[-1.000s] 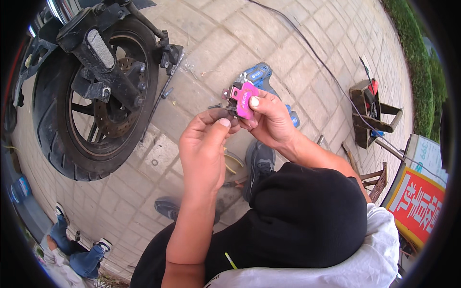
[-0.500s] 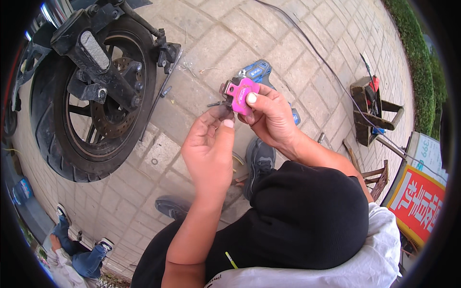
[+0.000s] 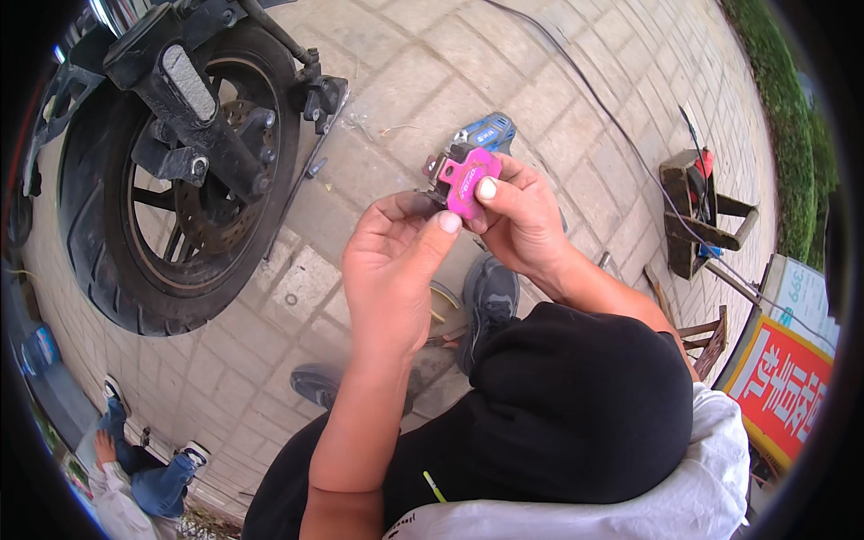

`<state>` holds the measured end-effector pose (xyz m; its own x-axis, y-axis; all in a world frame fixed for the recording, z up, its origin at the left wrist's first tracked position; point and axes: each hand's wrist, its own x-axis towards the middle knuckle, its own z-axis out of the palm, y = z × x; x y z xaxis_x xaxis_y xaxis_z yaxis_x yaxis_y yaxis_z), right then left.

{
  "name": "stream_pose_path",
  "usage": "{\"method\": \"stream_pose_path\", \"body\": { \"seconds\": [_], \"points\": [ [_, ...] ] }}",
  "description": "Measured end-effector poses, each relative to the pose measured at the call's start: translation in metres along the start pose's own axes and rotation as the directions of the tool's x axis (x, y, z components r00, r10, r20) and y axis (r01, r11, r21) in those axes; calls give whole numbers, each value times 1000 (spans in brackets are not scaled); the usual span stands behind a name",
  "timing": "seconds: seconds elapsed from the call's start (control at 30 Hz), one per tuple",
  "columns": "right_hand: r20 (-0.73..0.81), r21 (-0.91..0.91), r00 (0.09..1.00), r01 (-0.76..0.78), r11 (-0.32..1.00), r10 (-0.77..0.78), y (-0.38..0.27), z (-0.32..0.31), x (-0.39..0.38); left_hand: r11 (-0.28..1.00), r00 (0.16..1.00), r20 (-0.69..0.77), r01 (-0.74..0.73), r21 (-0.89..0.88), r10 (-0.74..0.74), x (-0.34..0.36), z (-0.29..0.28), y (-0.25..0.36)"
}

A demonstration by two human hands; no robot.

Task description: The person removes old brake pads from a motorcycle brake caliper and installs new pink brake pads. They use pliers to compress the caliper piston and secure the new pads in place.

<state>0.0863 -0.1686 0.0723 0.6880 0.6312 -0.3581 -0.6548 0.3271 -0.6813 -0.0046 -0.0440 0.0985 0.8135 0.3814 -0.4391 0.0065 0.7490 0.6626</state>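
My feed shows pale lettering on the pink part [image 3: 473, 183] and blue tool [image 3: 490, 133], white characters on the red signboard [image 3: 760, 402], figures on the whitish panel [image 3: 809, 292].

Paving [image 3: 310, 274] is opening a lane between the motorcycle tyre [image 3: 103, 243] and the left hand [image 3: 391, 256].
The blue power drill [image 3: 489, 133] is lying just past the pink brake caliper [image 3: 472, 184], blocking the far side; the black-trousered knee [image 3: 576, 396] is crowding the right forearm [image 3: 612, 301], while farther right a dark cable [image 3: 594, 98] is crossing and a wooden tool carrier [image 3: 677, 220] is obstructing.
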Motion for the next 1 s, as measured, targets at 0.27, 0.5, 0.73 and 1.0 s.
{"method": "stream_pose_path", "body": {
  "seconds": [0.27, 0.5, 0.73, 1.0],
  "points": [
    [22, 39, 1000, -11, 999, 10, 2, 2, 0, 994, 994, 40, -96, -48, 98, 1, 2, -10],
    [19, 37, 1000, -7, 999, 6, 3, 3, 1, 993, 994, 24, -107, -45, 108, 1, 2, -9],
    [-12, 6, 1000, 5, 1000, -5, 3, 2, 1, 989, 989, 22, -146, 10, 145, 2, 2, -9],
    [0, 33, 1000, 7, 999, -7, 2, 3, 2, 951, 971, 17, -237, 200, 239, 0, -1, -11]
  ]
}}
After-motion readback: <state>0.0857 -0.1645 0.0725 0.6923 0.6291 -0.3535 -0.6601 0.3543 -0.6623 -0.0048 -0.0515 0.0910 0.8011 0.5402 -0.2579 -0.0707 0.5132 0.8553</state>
